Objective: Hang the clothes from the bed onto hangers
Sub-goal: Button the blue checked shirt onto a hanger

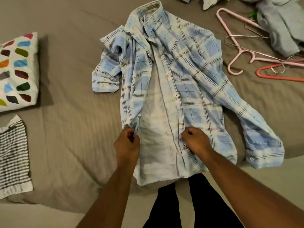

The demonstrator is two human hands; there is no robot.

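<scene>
The blue plaid shirt (164, 89) lies flat on the bed (69, 129), collar toward the far edge and hem hanging just over the near edge in front of the person. This layout looks chosen so the front can be worked on before a hanger goes in. The front is unbuttoned and spread, showing the pale inside of the back panel between the 2 plackets. Both sleeves are bunched, 1 folded up on the left and 1 trailing down toward the right edge. The left hand (127, 143) pinches the button-side front edge low down near the hem, fingers curled tight round the cloth. The right hand (195, 140) is closed round the buttonhole-side edge at the same height, knuckles up. Both forearms reach forward from the near edge, wrists roughly level and set apart by the open gap. Judging by this, the person is either drawing the 2 edges together or parting them. Pink hangers (230, 30), a red hanger (279, 76) and a wire hanger (246, 37) wait near the far right corner, beside a pile of clothes (279, 27) not yet hung.
</scene>
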